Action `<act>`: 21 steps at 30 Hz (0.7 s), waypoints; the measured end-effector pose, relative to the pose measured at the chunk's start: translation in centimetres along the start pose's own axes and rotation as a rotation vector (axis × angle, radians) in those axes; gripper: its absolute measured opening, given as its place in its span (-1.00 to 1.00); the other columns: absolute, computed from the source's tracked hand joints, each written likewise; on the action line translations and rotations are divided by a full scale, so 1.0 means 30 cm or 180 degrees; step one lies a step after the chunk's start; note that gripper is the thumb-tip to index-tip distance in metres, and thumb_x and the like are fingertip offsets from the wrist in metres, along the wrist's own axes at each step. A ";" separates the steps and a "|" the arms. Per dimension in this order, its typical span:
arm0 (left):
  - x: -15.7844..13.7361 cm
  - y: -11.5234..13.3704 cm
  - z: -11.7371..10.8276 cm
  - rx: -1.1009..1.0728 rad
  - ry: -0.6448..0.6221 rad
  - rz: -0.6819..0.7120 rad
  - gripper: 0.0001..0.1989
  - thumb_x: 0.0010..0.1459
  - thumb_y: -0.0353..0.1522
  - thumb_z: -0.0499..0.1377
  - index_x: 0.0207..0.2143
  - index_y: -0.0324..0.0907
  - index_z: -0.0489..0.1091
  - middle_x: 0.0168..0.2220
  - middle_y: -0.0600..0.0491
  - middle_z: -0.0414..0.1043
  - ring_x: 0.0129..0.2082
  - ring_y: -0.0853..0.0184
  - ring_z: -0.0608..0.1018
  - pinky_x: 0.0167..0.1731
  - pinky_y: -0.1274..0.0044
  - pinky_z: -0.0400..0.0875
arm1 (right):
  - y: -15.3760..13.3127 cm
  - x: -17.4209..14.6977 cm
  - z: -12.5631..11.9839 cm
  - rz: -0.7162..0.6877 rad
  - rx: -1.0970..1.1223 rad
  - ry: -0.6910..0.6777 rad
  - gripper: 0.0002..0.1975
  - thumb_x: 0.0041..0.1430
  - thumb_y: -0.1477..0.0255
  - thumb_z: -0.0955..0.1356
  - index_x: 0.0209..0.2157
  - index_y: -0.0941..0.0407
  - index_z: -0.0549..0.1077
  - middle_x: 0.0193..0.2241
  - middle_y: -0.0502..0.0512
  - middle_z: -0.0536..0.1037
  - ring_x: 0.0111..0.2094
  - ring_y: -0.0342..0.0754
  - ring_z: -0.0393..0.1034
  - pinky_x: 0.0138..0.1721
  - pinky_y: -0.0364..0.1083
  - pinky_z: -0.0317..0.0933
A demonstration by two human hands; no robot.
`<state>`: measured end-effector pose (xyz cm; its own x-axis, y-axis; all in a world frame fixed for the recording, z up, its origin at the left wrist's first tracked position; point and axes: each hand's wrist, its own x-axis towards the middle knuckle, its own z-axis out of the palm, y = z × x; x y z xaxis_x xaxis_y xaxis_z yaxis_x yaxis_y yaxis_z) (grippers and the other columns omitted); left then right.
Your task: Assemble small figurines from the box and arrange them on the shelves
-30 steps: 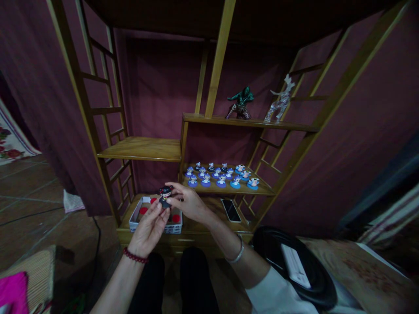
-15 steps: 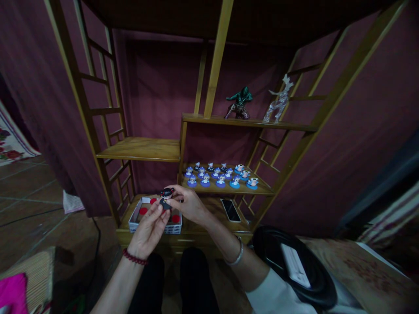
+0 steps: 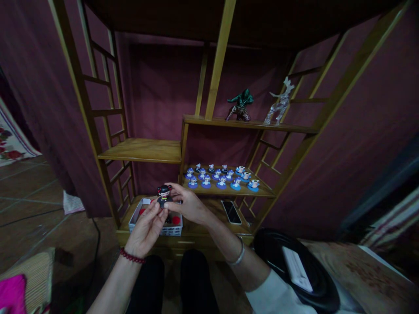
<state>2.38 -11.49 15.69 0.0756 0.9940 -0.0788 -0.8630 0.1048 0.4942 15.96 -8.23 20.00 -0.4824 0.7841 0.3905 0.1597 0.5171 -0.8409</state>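
Carefully, a little doll (image 3: 164, 192) with black hair and red hair ties is held up by both hands. Its dark base is pinched by the left hand (image 3: 147, 226) between thumb and fingers. The base is touched by the thumb of the right hand (image 3: 191, 205) too, and a finger of that hand is bent close beside the head. Nothing else is gripped by either hand.

The doll is kept about upright, with its front shown to the camera. It is seen over a low box (image 3: 170, 232), and part of the box is covered by the doll and the hands. Red round things (image 3: 176, 220) can be seen in the box, but what they are cannot be told.

It seems that the step in hand is holding the doll and getting it straight. For a next move, a firm pinch on the base by one hand seems to be called for, so that the other can be loosened without a drop.

On the middle shelf (image 3: 209, 190), small figures (image 3: 221, 182) are stood in rows, well apart from the hands. A phone (image 3: 231, 212) is laid flat on the low shelf (image 3: 203, 220), to the right of the box. Higher up, a green figure (image 3: 242, 104) and a clear figure (image 3: 279, 104) are stood.
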 end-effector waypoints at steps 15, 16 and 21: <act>-0.002 0.061 0.023 0.0232 -0.0252 0.0187 -0.79 0.03 -0.60 0.07 -0.29 -0.27 0.42 -0.25 -0.02 0.47 -0.32 0.43 0.51 -0.29 0.63 0.44 | -0.045 0.048 0.021 -0.0188 -0.0005 -0.0064 -0.56 -0.05 0.51 0.35 -0.06 0.12 0.29 -0.20 0.06 0.46 -0.18 -0.11 0.35 -0.12 -0.07 0.24; -0.002 0.066 0.026 0.0240 -0.0219 0.0199 -0.79 0.03 -0.61 0.07 -0.31 -0.27 0.43 -0.28 -0.01 0.47 -0.34 0.44 0.51 -0.30 0.63 0.44 | -0.047 0.052 0.023 -0.0203 -0.0002 -0.0048 -0.57 -0.05 0.50 0.35 -0.07 0.12 0.30 -0.20 0.06 0.46 -0.17 -0.11 0.35 -0.12 -0.07 0.24; -0.001 0.089 0.044 0.0287 -0.0010 0.0279 -0.82 0.04 -0.61 0.07 -0.36 -0.29 0.43 -0.32 -0.01 0.48 -0.37 0.45 0.51 -0.32 0.64 0.44 | -0.050 0.074 0.033 -0.0249 0.0095 0.0017 -0.61 -0.06 0.48 0.36 -0.12 0.14 0.33 -0.21 0.07 0.46 -0.16 -0.10 0.35 -0.11 -0.06 0.23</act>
<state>0.71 -11.19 18.14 0.0034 0.9996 -0.0292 -0.8180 0.0196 0.5749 13.78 -7.61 21.76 -0.4877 0.7435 0.4575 0.0959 0.5666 -0.8184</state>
